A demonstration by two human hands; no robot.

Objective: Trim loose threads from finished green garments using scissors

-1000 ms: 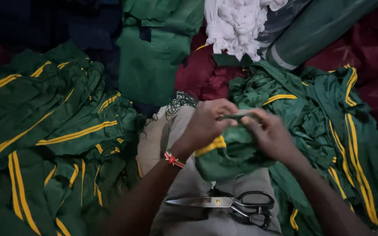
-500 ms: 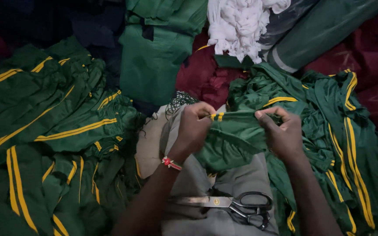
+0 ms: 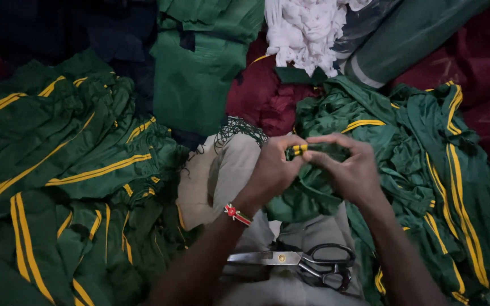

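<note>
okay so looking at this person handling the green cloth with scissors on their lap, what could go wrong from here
The scissors lie loose on the lap right under both forearms; a dropped arm could hit the blades, or a shifting leg could tip them off. The left hand and right hand pinch the green garment only at its striped edge, so it might slip. The dim light may hide fine detail.

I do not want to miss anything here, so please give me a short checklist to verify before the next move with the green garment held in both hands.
1. Left hand pinches the yellow-striped edge of the green fabric garment: ok.
2. Right hand grips the same edge: ok.
3. Black-handled metal scissors lie on the lap, apart from both hands, blades shut: ok.
4. Rest of garment hangs bunched under the hands: not ok if it must lie flat.
5. Any thread or flaw at the pinched edge: cannot tell, fingers cover it.
</note>
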